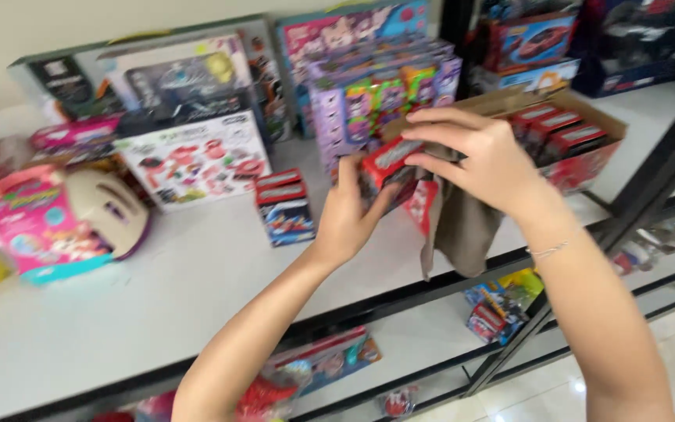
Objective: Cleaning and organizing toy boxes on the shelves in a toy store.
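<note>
Both my hands meet over a white shelf (158, 289). My left hand (349, 211) grips a small red toy box (388, 160) from below and the side. My right hand (478, 152) closes over the same box from above and also pinches a grey-brown cloth (462, 227) that hangs down past the shelf edge. Just behind my right hand stands an open cardboard display tray (599, 152) with several matching red boxes (556, 129) in it. Two more small boxes (284, 205) stand stacked on the shelf left of my left hand.
Larger toy boxes (197, 148) and purple packs (376, 94) line the back of the shelf. A pink and cream toy (64, 219) lies at the left. A black metal frame post (666, 168) rises at the right. Lower shelves (423, 336) hold more packaged toys.
</note>
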